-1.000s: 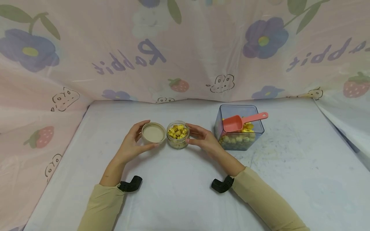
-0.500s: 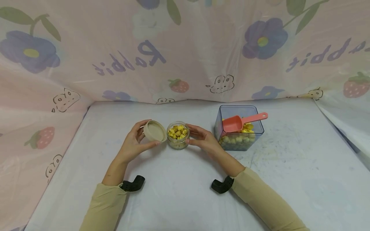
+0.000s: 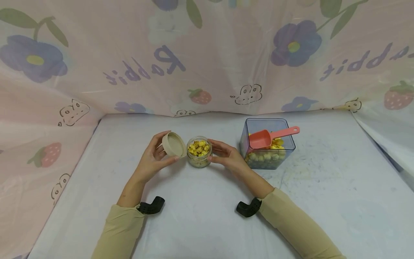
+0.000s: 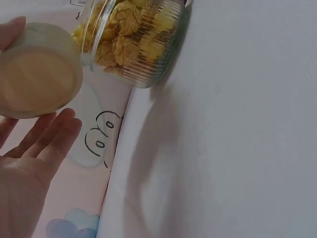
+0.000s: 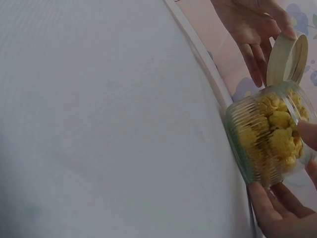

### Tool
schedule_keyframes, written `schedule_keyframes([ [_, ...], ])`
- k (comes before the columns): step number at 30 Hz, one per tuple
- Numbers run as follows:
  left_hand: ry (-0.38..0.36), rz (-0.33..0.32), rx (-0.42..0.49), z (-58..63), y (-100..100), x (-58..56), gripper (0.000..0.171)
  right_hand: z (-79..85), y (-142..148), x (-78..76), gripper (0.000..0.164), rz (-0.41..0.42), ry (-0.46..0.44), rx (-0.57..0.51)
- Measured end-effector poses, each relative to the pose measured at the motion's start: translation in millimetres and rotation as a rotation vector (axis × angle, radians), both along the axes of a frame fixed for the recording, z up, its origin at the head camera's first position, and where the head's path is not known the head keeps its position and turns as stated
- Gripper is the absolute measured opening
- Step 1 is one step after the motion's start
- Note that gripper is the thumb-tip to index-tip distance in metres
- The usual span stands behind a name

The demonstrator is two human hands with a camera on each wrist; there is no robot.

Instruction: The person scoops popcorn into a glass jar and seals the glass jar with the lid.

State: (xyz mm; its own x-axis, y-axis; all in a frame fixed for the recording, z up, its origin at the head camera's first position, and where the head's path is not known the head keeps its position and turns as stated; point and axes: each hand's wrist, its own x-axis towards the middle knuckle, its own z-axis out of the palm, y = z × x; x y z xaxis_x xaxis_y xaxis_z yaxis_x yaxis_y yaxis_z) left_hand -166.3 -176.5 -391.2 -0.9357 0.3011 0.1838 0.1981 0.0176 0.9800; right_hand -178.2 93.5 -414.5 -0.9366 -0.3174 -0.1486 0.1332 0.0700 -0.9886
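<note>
A small ribbed glass jar [image 3: 199,162] filled with yellow popcorn [image 5: 278,129] stands uncovered on the white table. My right hand [image 3: 228,155] grips its right side, thumb in front and fingers behind. To the left of the jar, my left hand [image 3: 152,158] holds a cream-coloured round lid [image 3: 175,145] between thumb and fingers. The lid is tilted, its hollow inner side turned toward the jar, and its lower right edge is right at the jar's rim. In the left wrist view the lid's flat outer face [image 4: 37,82] shows beside the jar's mouth.
Right of the jar stands a clear bluish square container [image 3: 270,163] with popcorn inside. A pink scoop [image 3: 262,139] lies across its top, handle jutting past the right rim. A printed curtain [image 3: 220,64] rises behind the table's far edge.
My left hand has tipped the lid up so its inner side faces more toward the jar, and has shifted slightly right and away from me. The right hand and jar have stayed still.
</note>
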Motion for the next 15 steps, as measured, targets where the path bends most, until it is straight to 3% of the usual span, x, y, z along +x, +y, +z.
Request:
schedule_keyframes([
  [9,-0.028,-0.014,0.053,1.0,11,-4.8,0.085,-1.1,1,-0.3,0.062,0.000,-0.001,-0.013],
  [15,-0.030,-0.005,-0.014,4.4,17,-6.6,0.080,-0.8,0,-0.2,0.062,0.004,0.000,-0.019],
])
